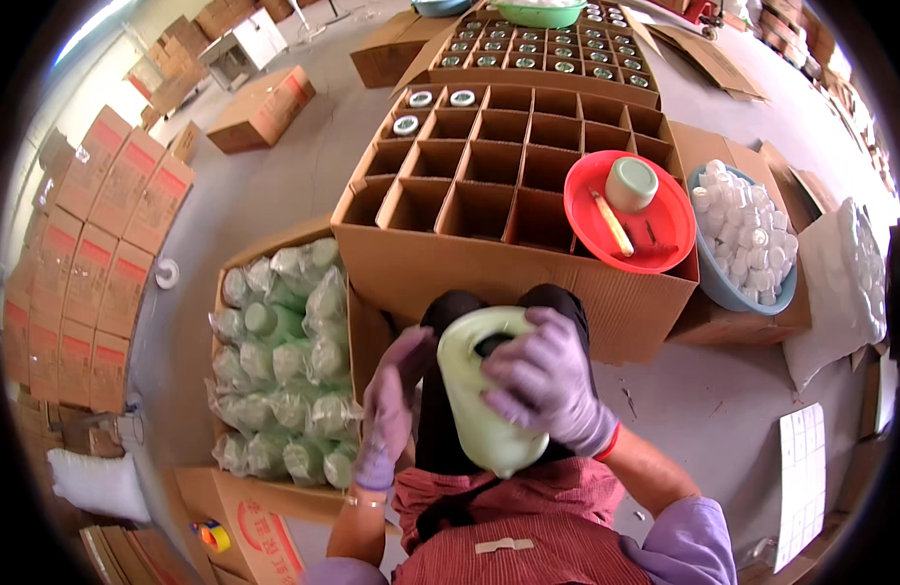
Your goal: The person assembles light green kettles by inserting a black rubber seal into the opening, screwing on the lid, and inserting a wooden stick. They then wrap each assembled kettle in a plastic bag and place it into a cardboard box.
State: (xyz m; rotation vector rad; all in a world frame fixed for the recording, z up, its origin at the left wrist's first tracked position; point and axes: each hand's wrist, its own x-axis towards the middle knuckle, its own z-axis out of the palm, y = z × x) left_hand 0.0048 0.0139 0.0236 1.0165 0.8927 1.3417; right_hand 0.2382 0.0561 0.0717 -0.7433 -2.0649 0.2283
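The right hand [545,382], in a purple glove, is wrapping its fingers over the top of a pale green plastic jug [484,390], closed around the neck where a dark opening is showing. The left hand [391,405], gloved the same way, is lying flat and open against the jug's left side, steadying it. The jug is sitting upright in the person's lap, just in front of a red striped apron [508,526].

Directly beyond the jug a large cardboard box with dividers [498,175] is standing on the floor; three of its far-left cells are holding capped jugs [432,105], the others are showing bare cardboard. A red basin [654,229] is resting on the box's right corner, carrying a green bowl [631,183] and a yellowish stick. Just right of it a blue basin of white caps [747,244] is sitting on another carton. To the person's left, an open carton of bagged green jugs [284,361] is standing near the knee. Farther back, a second divided box [547,49] is full.
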